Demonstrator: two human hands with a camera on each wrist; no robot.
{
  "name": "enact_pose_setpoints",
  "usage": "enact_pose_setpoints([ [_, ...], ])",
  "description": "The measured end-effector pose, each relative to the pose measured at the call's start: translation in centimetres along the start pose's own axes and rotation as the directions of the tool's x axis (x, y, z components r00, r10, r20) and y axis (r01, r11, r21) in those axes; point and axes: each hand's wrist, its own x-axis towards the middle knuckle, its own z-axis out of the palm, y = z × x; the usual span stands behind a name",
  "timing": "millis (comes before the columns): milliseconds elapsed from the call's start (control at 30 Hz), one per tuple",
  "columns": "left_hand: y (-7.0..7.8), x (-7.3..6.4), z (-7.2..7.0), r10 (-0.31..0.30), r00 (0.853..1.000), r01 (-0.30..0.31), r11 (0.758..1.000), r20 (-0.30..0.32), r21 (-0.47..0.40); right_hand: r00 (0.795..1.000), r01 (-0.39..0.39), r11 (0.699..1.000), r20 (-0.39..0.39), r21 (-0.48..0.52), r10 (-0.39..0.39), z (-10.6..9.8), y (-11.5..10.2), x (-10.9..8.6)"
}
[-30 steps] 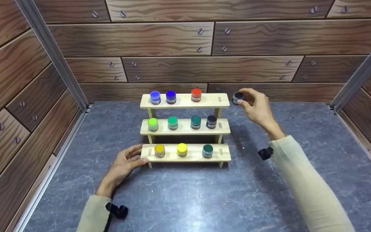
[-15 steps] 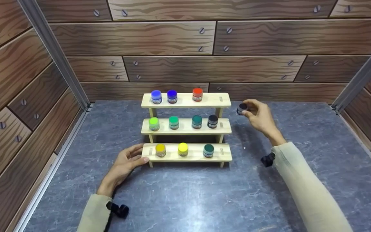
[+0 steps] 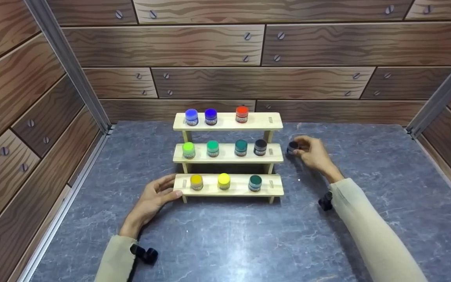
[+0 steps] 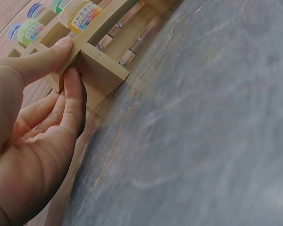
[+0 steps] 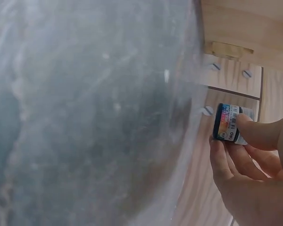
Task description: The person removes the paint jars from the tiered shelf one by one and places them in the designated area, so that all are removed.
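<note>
A three-tier wooden rack (image 3: 228,156) stands on the table with small paint jars on every tier. My left hand (image 3: 150,202) pinches the left end of its bottom shelf, thumb on top and fingers beneath, as the left wrist view shows. To the right of the rack, my right hand (image 3: 314,156) holds a dark paint jar (image 3: 293,147) between thumb and fingers, level with the middle shelf. In the right wrist view the jar's label (image 5: 228,123) shows. Whether the jar touches the table cannot be told.
Blue and red jars (image 3: 242,114) sit on the top shelf. Green shades and a black jar (image 3: 260,147) stand on the middle one. Yellow jars (image 3: 224,181) and a dark green jar (image 3: 255,183) are on the bottom shelf. Wood-patterned walls (image 3: 210,45) enclose the table.
My right hand has moved the dark jar down and nearer, from beside the top shelf to beside the middle shelf. My left hand keeps its grip on the rack.
</note>
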Motion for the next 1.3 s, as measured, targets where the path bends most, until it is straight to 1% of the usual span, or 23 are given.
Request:
enact_pose_setpoints([
  [200, 0.0, 0.0, 0.1, -0.004, 1.000, 0.004, 1.000, -0.002, -0.012, 0.995, -0.031, 0.999, 0.096, -0.016, 0.032, 0.4, 0.3, -0.4],
  [267, 0.0, 0.0, 0.1, -0.008, 1.000, 0.008, 1.000, -0.002, -0.012, 0.993, -0.038, 0.999, 0.113, -0.015, 0.039, 0.5, 0.4, -0.5],
  [500, -0.1, -0.2, -0.1, -0.032, 0.999, 0.032, 0.999, 0.011, -0.025, 0.990, -0.053, 0.998, 0.135, 0.038, 0.047, 0.6, 0.6, -0.8],
  [733, -0.2, 0.1, 0.0, -0.015, 1.000, 0.016, 0.999, 0.015, -0.052, 0.988, -0.057, 0.998, 0.147, 0.030, 0.052, 0.4, 0.7, -0.8],
  [833, -0.3, 0.1, 0.0, -0.018, 1.000, 0.019, 0.997, 0.015, -0.069, 0.986, -0.036, 0.999, 0.164, 0.018, 0.032, 0.0, 0.6, -0.8],
  [900, -0.4, 0.1, 0.0, -0.024, 1.000, 0.025, 0.996, 0.016, -0.087, 0.988, -0.020, 1.000, 0.156, 0.019, 0.017, -0.6, 0.1, -0.8],
  [933, -0.4, 0.1, 0.0, -0.024, 1.000, 0.025, 0.995, 0.016, -0.093, 0.990, -0.006, 1.000, 0.139, 0.023, 0.003, -0.9, -0.3, -0.7],
  [1000, -0.5, 0.0, 0.0, -0.025, 0.999, 0.027, 0.994, 0.020, -0.104, 0.997, 0.015, 0.999, 0.082, 0.033, -0.017, -1.8, -1.4, -0.4],
  [1067, -0.5, 0.0, 0.0, -0.027, 0.999, 0.030, 0.993, 0.024, -0.113, 0.999, 0.040, 0.998, 0.004, 0.044, -0.040, -2.7, -2.9, 0.2],
  [1167, -0.5, 0.0, -0.1, -0.028, 0.999, 0.031, 0.992, 0.027, -0.122, 0.994, 0.075, 0.995, -0.089, 0.061, -0.069, -3.7, -5.4, 1.1],
  [1233, -0.4, 0.0, -0.1, -0.027, 0.999, 0.031, 0.991, 0.032, -0.129, 0.989, 0.097, 0.992, -0.119, 0.078, -0.087, -4.0, -7.0, 1.6],
  [1300, -0.4, 0.0, -0.2, -0.027, 0.999, 0.032, 0.991, 0.037, -0.132, 0.987, 0.112, 0.989, -0.123, 0.091, -0.100, -4.2, -8.5, 1.9],
])
